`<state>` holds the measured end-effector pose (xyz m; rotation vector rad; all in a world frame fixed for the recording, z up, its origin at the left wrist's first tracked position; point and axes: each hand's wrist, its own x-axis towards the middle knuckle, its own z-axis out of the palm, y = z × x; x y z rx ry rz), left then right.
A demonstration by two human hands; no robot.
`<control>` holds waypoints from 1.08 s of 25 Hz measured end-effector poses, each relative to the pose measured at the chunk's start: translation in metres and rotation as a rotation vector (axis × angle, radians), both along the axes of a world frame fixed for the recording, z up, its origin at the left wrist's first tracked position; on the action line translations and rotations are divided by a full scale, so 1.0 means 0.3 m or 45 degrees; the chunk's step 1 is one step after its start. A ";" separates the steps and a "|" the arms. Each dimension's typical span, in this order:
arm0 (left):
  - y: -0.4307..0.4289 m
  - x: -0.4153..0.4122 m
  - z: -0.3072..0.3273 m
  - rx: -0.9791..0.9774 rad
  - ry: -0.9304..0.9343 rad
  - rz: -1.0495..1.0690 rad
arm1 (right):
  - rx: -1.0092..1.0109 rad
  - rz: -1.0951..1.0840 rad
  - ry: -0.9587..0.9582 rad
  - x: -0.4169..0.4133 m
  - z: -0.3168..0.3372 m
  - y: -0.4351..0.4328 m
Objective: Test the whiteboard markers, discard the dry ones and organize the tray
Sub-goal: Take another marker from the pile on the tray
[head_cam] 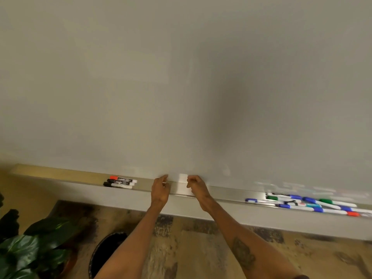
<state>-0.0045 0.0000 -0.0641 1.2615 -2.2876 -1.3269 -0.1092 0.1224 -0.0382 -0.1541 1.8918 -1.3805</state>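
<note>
A long metal tray runs under the whiteboard. In its middle lies a white block, probably an eraser. My left hand grips its left end and my right hand grips its right end, fingers curled. Three thick markers, one red-capped and two black-capped, lie side by side to the left. A loose heap of thin markers with blue, green and red caps fills the tray's right part.
A round black waste bin stands on the floor below the tray, left of my left arm. A dark green leafy plant is at the lower left. Patterned brown flooring lies underneath.
</note>
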 end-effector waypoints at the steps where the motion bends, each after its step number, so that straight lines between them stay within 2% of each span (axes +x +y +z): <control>1: 0.049 -0.035 -0.002 0.006 0.015 -0.031 | 0.007 -0.030 0.032 -0.032 0.002 0.057; 6: 0.313 -0.225 -0.004 0.071 0.025 -0.170 | 0.064 -0.086 0.185 -0.198 -0.002 0.384; 11: 0.554 -0.369 -0.042 0.187 -0.019 -0.270 | 0.145 -0.270 0.257 -0.335 -0.038 0.685; 17: 0.765 -0.457 -0.067 0.178 -0.143 -0.423 | 0.452 -0.428 0.323 -0.427 -0.105 0.945; 27: 0.891 -0.520 -0.113 0.212 -0.202 -0.442 | 0.516 -0.193 0.348 -0.492 -0.183 1.038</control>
